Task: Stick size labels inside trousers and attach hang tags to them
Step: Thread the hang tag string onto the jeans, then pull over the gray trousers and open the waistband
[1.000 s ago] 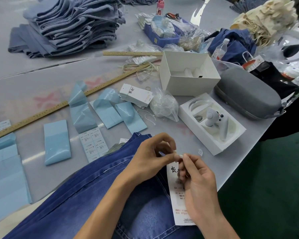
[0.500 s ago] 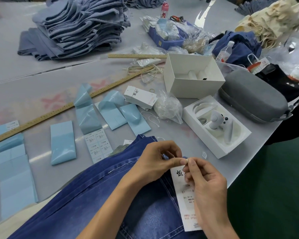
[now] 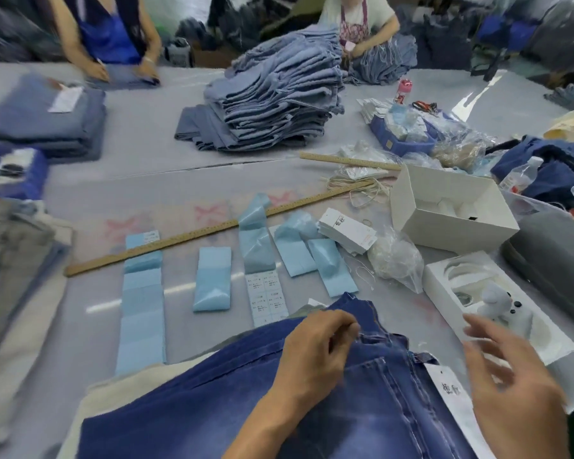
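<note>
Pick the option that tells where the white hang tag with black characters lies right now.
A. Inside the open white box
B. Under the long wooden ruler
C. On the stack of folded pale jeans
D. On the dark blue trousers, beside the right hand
D: the hang tag lies on the dark blue trousers, just left of the open right hand.

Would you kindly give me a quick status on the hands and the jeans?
Left hand grips jeans at the waistband. Right hand open, holding nothing. Hang tag lies on the denim. Nothing in the way.
</note>
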Demonstrator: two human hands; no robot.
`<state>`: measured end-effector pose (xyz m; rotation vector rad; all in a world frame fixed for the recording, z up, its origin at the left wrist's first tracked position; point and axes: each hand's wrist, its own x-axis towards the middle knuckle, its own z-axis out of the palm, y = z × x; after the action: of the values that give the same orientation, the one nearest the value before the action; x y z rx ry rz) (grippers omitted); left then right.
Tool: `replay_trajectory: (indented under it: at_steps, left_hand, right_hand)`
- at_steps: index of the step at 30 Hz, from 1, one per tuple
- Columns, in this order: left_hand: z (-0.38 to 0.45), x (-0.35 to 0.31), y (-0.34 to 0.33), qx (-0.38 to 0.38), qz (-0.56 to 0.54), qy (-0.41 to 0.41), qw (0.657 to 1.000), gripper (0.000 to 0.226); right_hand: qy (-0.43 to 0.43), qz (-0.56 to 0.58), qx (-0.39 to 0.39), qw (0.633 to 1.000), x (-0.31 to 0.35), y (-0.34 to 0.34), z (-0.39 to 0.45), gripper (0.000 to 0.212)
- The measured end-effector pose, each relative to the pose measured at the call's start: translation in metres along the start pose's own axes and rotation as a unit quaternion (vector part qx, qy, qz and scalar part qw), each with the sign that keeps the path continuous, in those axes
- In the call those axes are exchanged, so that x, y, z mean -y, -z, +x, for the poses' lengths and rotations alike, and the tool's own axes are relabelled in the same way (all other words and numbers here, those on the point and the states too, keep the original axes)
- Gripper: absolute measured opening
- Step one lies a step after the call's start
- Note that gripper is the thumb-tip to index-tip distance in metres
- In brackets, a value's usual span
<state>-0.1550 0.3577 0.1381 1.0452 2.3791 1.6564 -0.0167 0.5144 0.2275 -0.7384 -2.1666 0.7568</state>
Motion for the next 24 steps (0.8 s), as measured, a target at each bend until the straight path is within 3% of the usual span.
replay_trajectory:
  at_steps: [5,9,12,15,17,18,21,24]
  left_hand:
    - [-0.055,0.071,0.092,-0.125,0.101,0.112,0.981,0.008]
    - [-0.084,0.121,0.193,-0.273,0.197,0.206,0.919,0.024]
    - [-0.108,0.148,0.279,-0.416,0.244,0.319,0.816,0.036]
    - [-0.157,0.172,0.342,-0.563,0.161,0.499,0.639,0.05]
    - [-0.198,0.189,0.364,-0.577,0.093,0.588,0.56,0.06]
    - [-0.217,0.197,0.369,-0.563,0.074,0.616,0.546,0.064]
    - [-0.25,0.215,0.379,-0.529,0.044,0.645,0.549,0.073]
    - [-0.256,0.223,0.399,-0.573,0.012,0.634,0.52,0.079]
  right_hand:
    - [0.123,0.049,0.144,0.981,0.058,-0.065,-0.025,0.042]
    - [0.237,0.103,0.274,0.926,0.118,-0.138,-0.06,0.042]
    - [0.26,0.126,0.394,0.872,0.161,-0.195,-0.081,0.035]
    - [0.306,0.072,0.48,0.819,0.195,-0.251,-0.103,0.038]
    - [0.334,0.025,0.525,0.783,0.209,-0.282,-0.12,0.045]
    - [0.345,0.003,0.546,0.764,0.212,-0.294,-0.129,0.048]
    - [0.366,-0.044,0.593,0.715,0.211,-0.318,-0.151,0.054]
    - [0.355,-0.051,0.62,0.698,0.207,-0.33,-0.161,0.054]
